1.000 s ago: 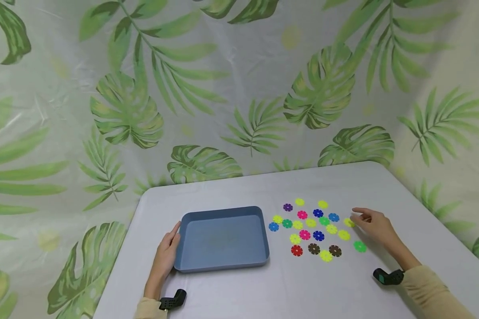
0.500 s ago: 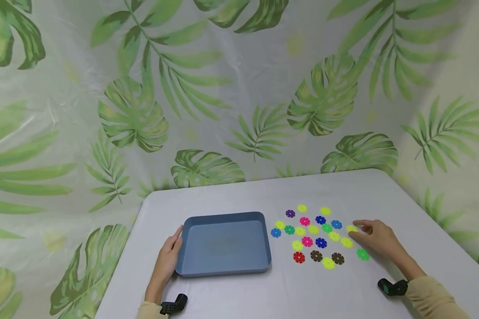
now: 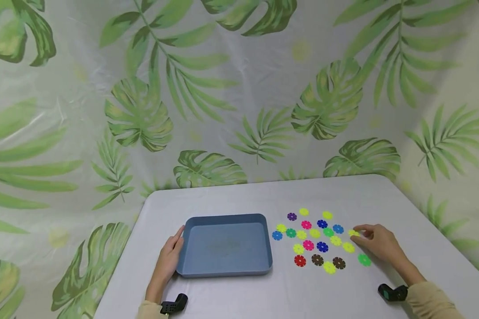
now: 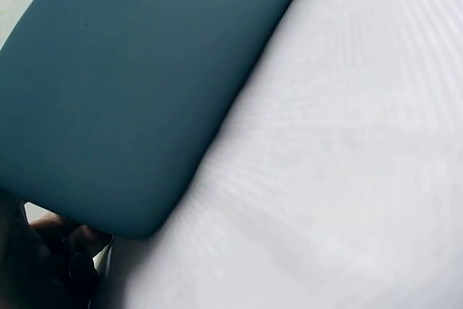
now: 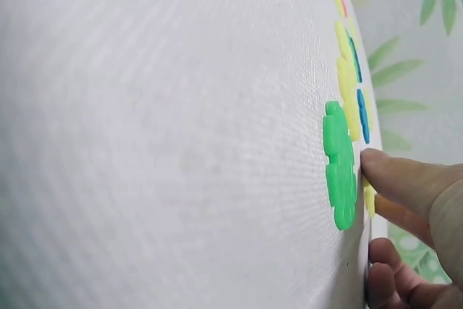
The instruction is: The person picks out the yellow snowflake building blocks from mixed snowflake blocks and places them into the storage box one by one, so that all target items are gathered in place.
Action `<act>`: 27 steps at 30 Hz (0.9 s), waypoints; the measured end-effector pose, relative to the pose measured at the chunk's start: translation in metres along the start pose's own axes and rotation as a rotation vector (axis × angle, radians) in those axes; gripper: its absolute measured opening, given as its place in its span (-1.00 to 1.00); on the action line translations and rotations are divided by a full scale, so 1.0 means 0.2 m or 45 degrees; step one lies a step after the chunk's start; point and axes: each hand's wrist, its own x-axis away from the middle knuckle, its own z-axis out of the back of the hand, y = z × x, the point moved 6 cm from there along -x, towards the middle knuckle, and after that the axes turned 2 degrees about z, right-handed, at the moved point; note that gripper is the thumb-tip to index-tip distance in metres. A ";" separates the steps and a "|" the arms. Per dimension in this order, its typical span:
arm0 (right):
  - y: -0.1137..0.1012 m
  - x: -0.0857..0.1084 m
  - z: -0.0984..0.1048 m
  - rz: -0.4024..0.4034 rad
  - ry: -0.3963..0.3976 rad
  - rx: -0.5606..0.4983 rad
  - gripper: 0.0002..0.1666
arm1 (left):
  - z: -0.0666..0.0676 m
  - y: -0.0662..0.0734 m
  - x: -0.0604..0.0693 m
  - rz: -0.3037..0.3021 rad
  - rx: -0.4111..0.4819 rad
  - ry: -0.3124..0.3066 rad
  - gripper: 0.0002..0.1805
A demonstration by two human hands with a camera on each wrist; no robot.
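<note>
A blue-grey rectangular tray (image 3: 227, 270) lies on the table in the head view. My left hand (image 3: 168, 257) holds its left side, fingers against the outer wall; in the left wrist view the tray's wall (image 4: 145, 92) hides most of them. Flat notched interlocking discs in many colours are spread right of the tray. At their right edge, my right hand (image 3: 379, 243) has thumb and forefinger on either side of a yellow interlocking disc (image 3: 353, 232), pinching it at the table. A green interlocking disc (image 5: 340, 168) lies beside the right thumb in the right wrist view.
The white-covered table (image 3: 231, 305) carries the tray and the discs. Brown discs (image 3: 317, 260) and a red disc (image 3: 300, 260) lie nearest the front. Behind stands a leaf-patterned curtain (image 3: 259, 88). Each wrist wears a black device (image 3: 392, 292).
My right thumb and forefinger have come down and closed in around the yellow interlocking disc. The head view has tilted slightly, shifting the scene downward. The left hand stays at the tray.
</note>
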 end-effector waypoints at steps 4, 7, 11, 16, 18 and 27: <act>0.00 0.00 0.00 0.004 0.004 0.003 -0.37 | 0.00 0.00 -0.01 -0.002 0.001 0.006 -0.50; 0.00 0.01 0.00 0.004 0.023 -0.001 -0.39 | 0.00 0.00 -0.01 -0.001 0.000 0.009 -0.50; 0.00 0.01 0.00 -0.001 0.051 -0.002 -0.42 | 0.00 0.00 -0.01 0.006 -0.012 0.013 -0.50; -0.02 0.00 0.01 0.015 0.074 0.018 -0.47 | 0.00 0.00 0.00 0.010 -0.020 0.010 -0.50; -0.02 -0.01 0.01 0.016 0.071 0.015 -0.48 | 0.00 0.01 0.00 0.007 -0.013 0.003 -0.49; -0.13 -0.07 0.05 0.077 0.092 0.034 -0.58 | 0.00 0.01 0.01 -0.003 0.019 -0.007 -0.48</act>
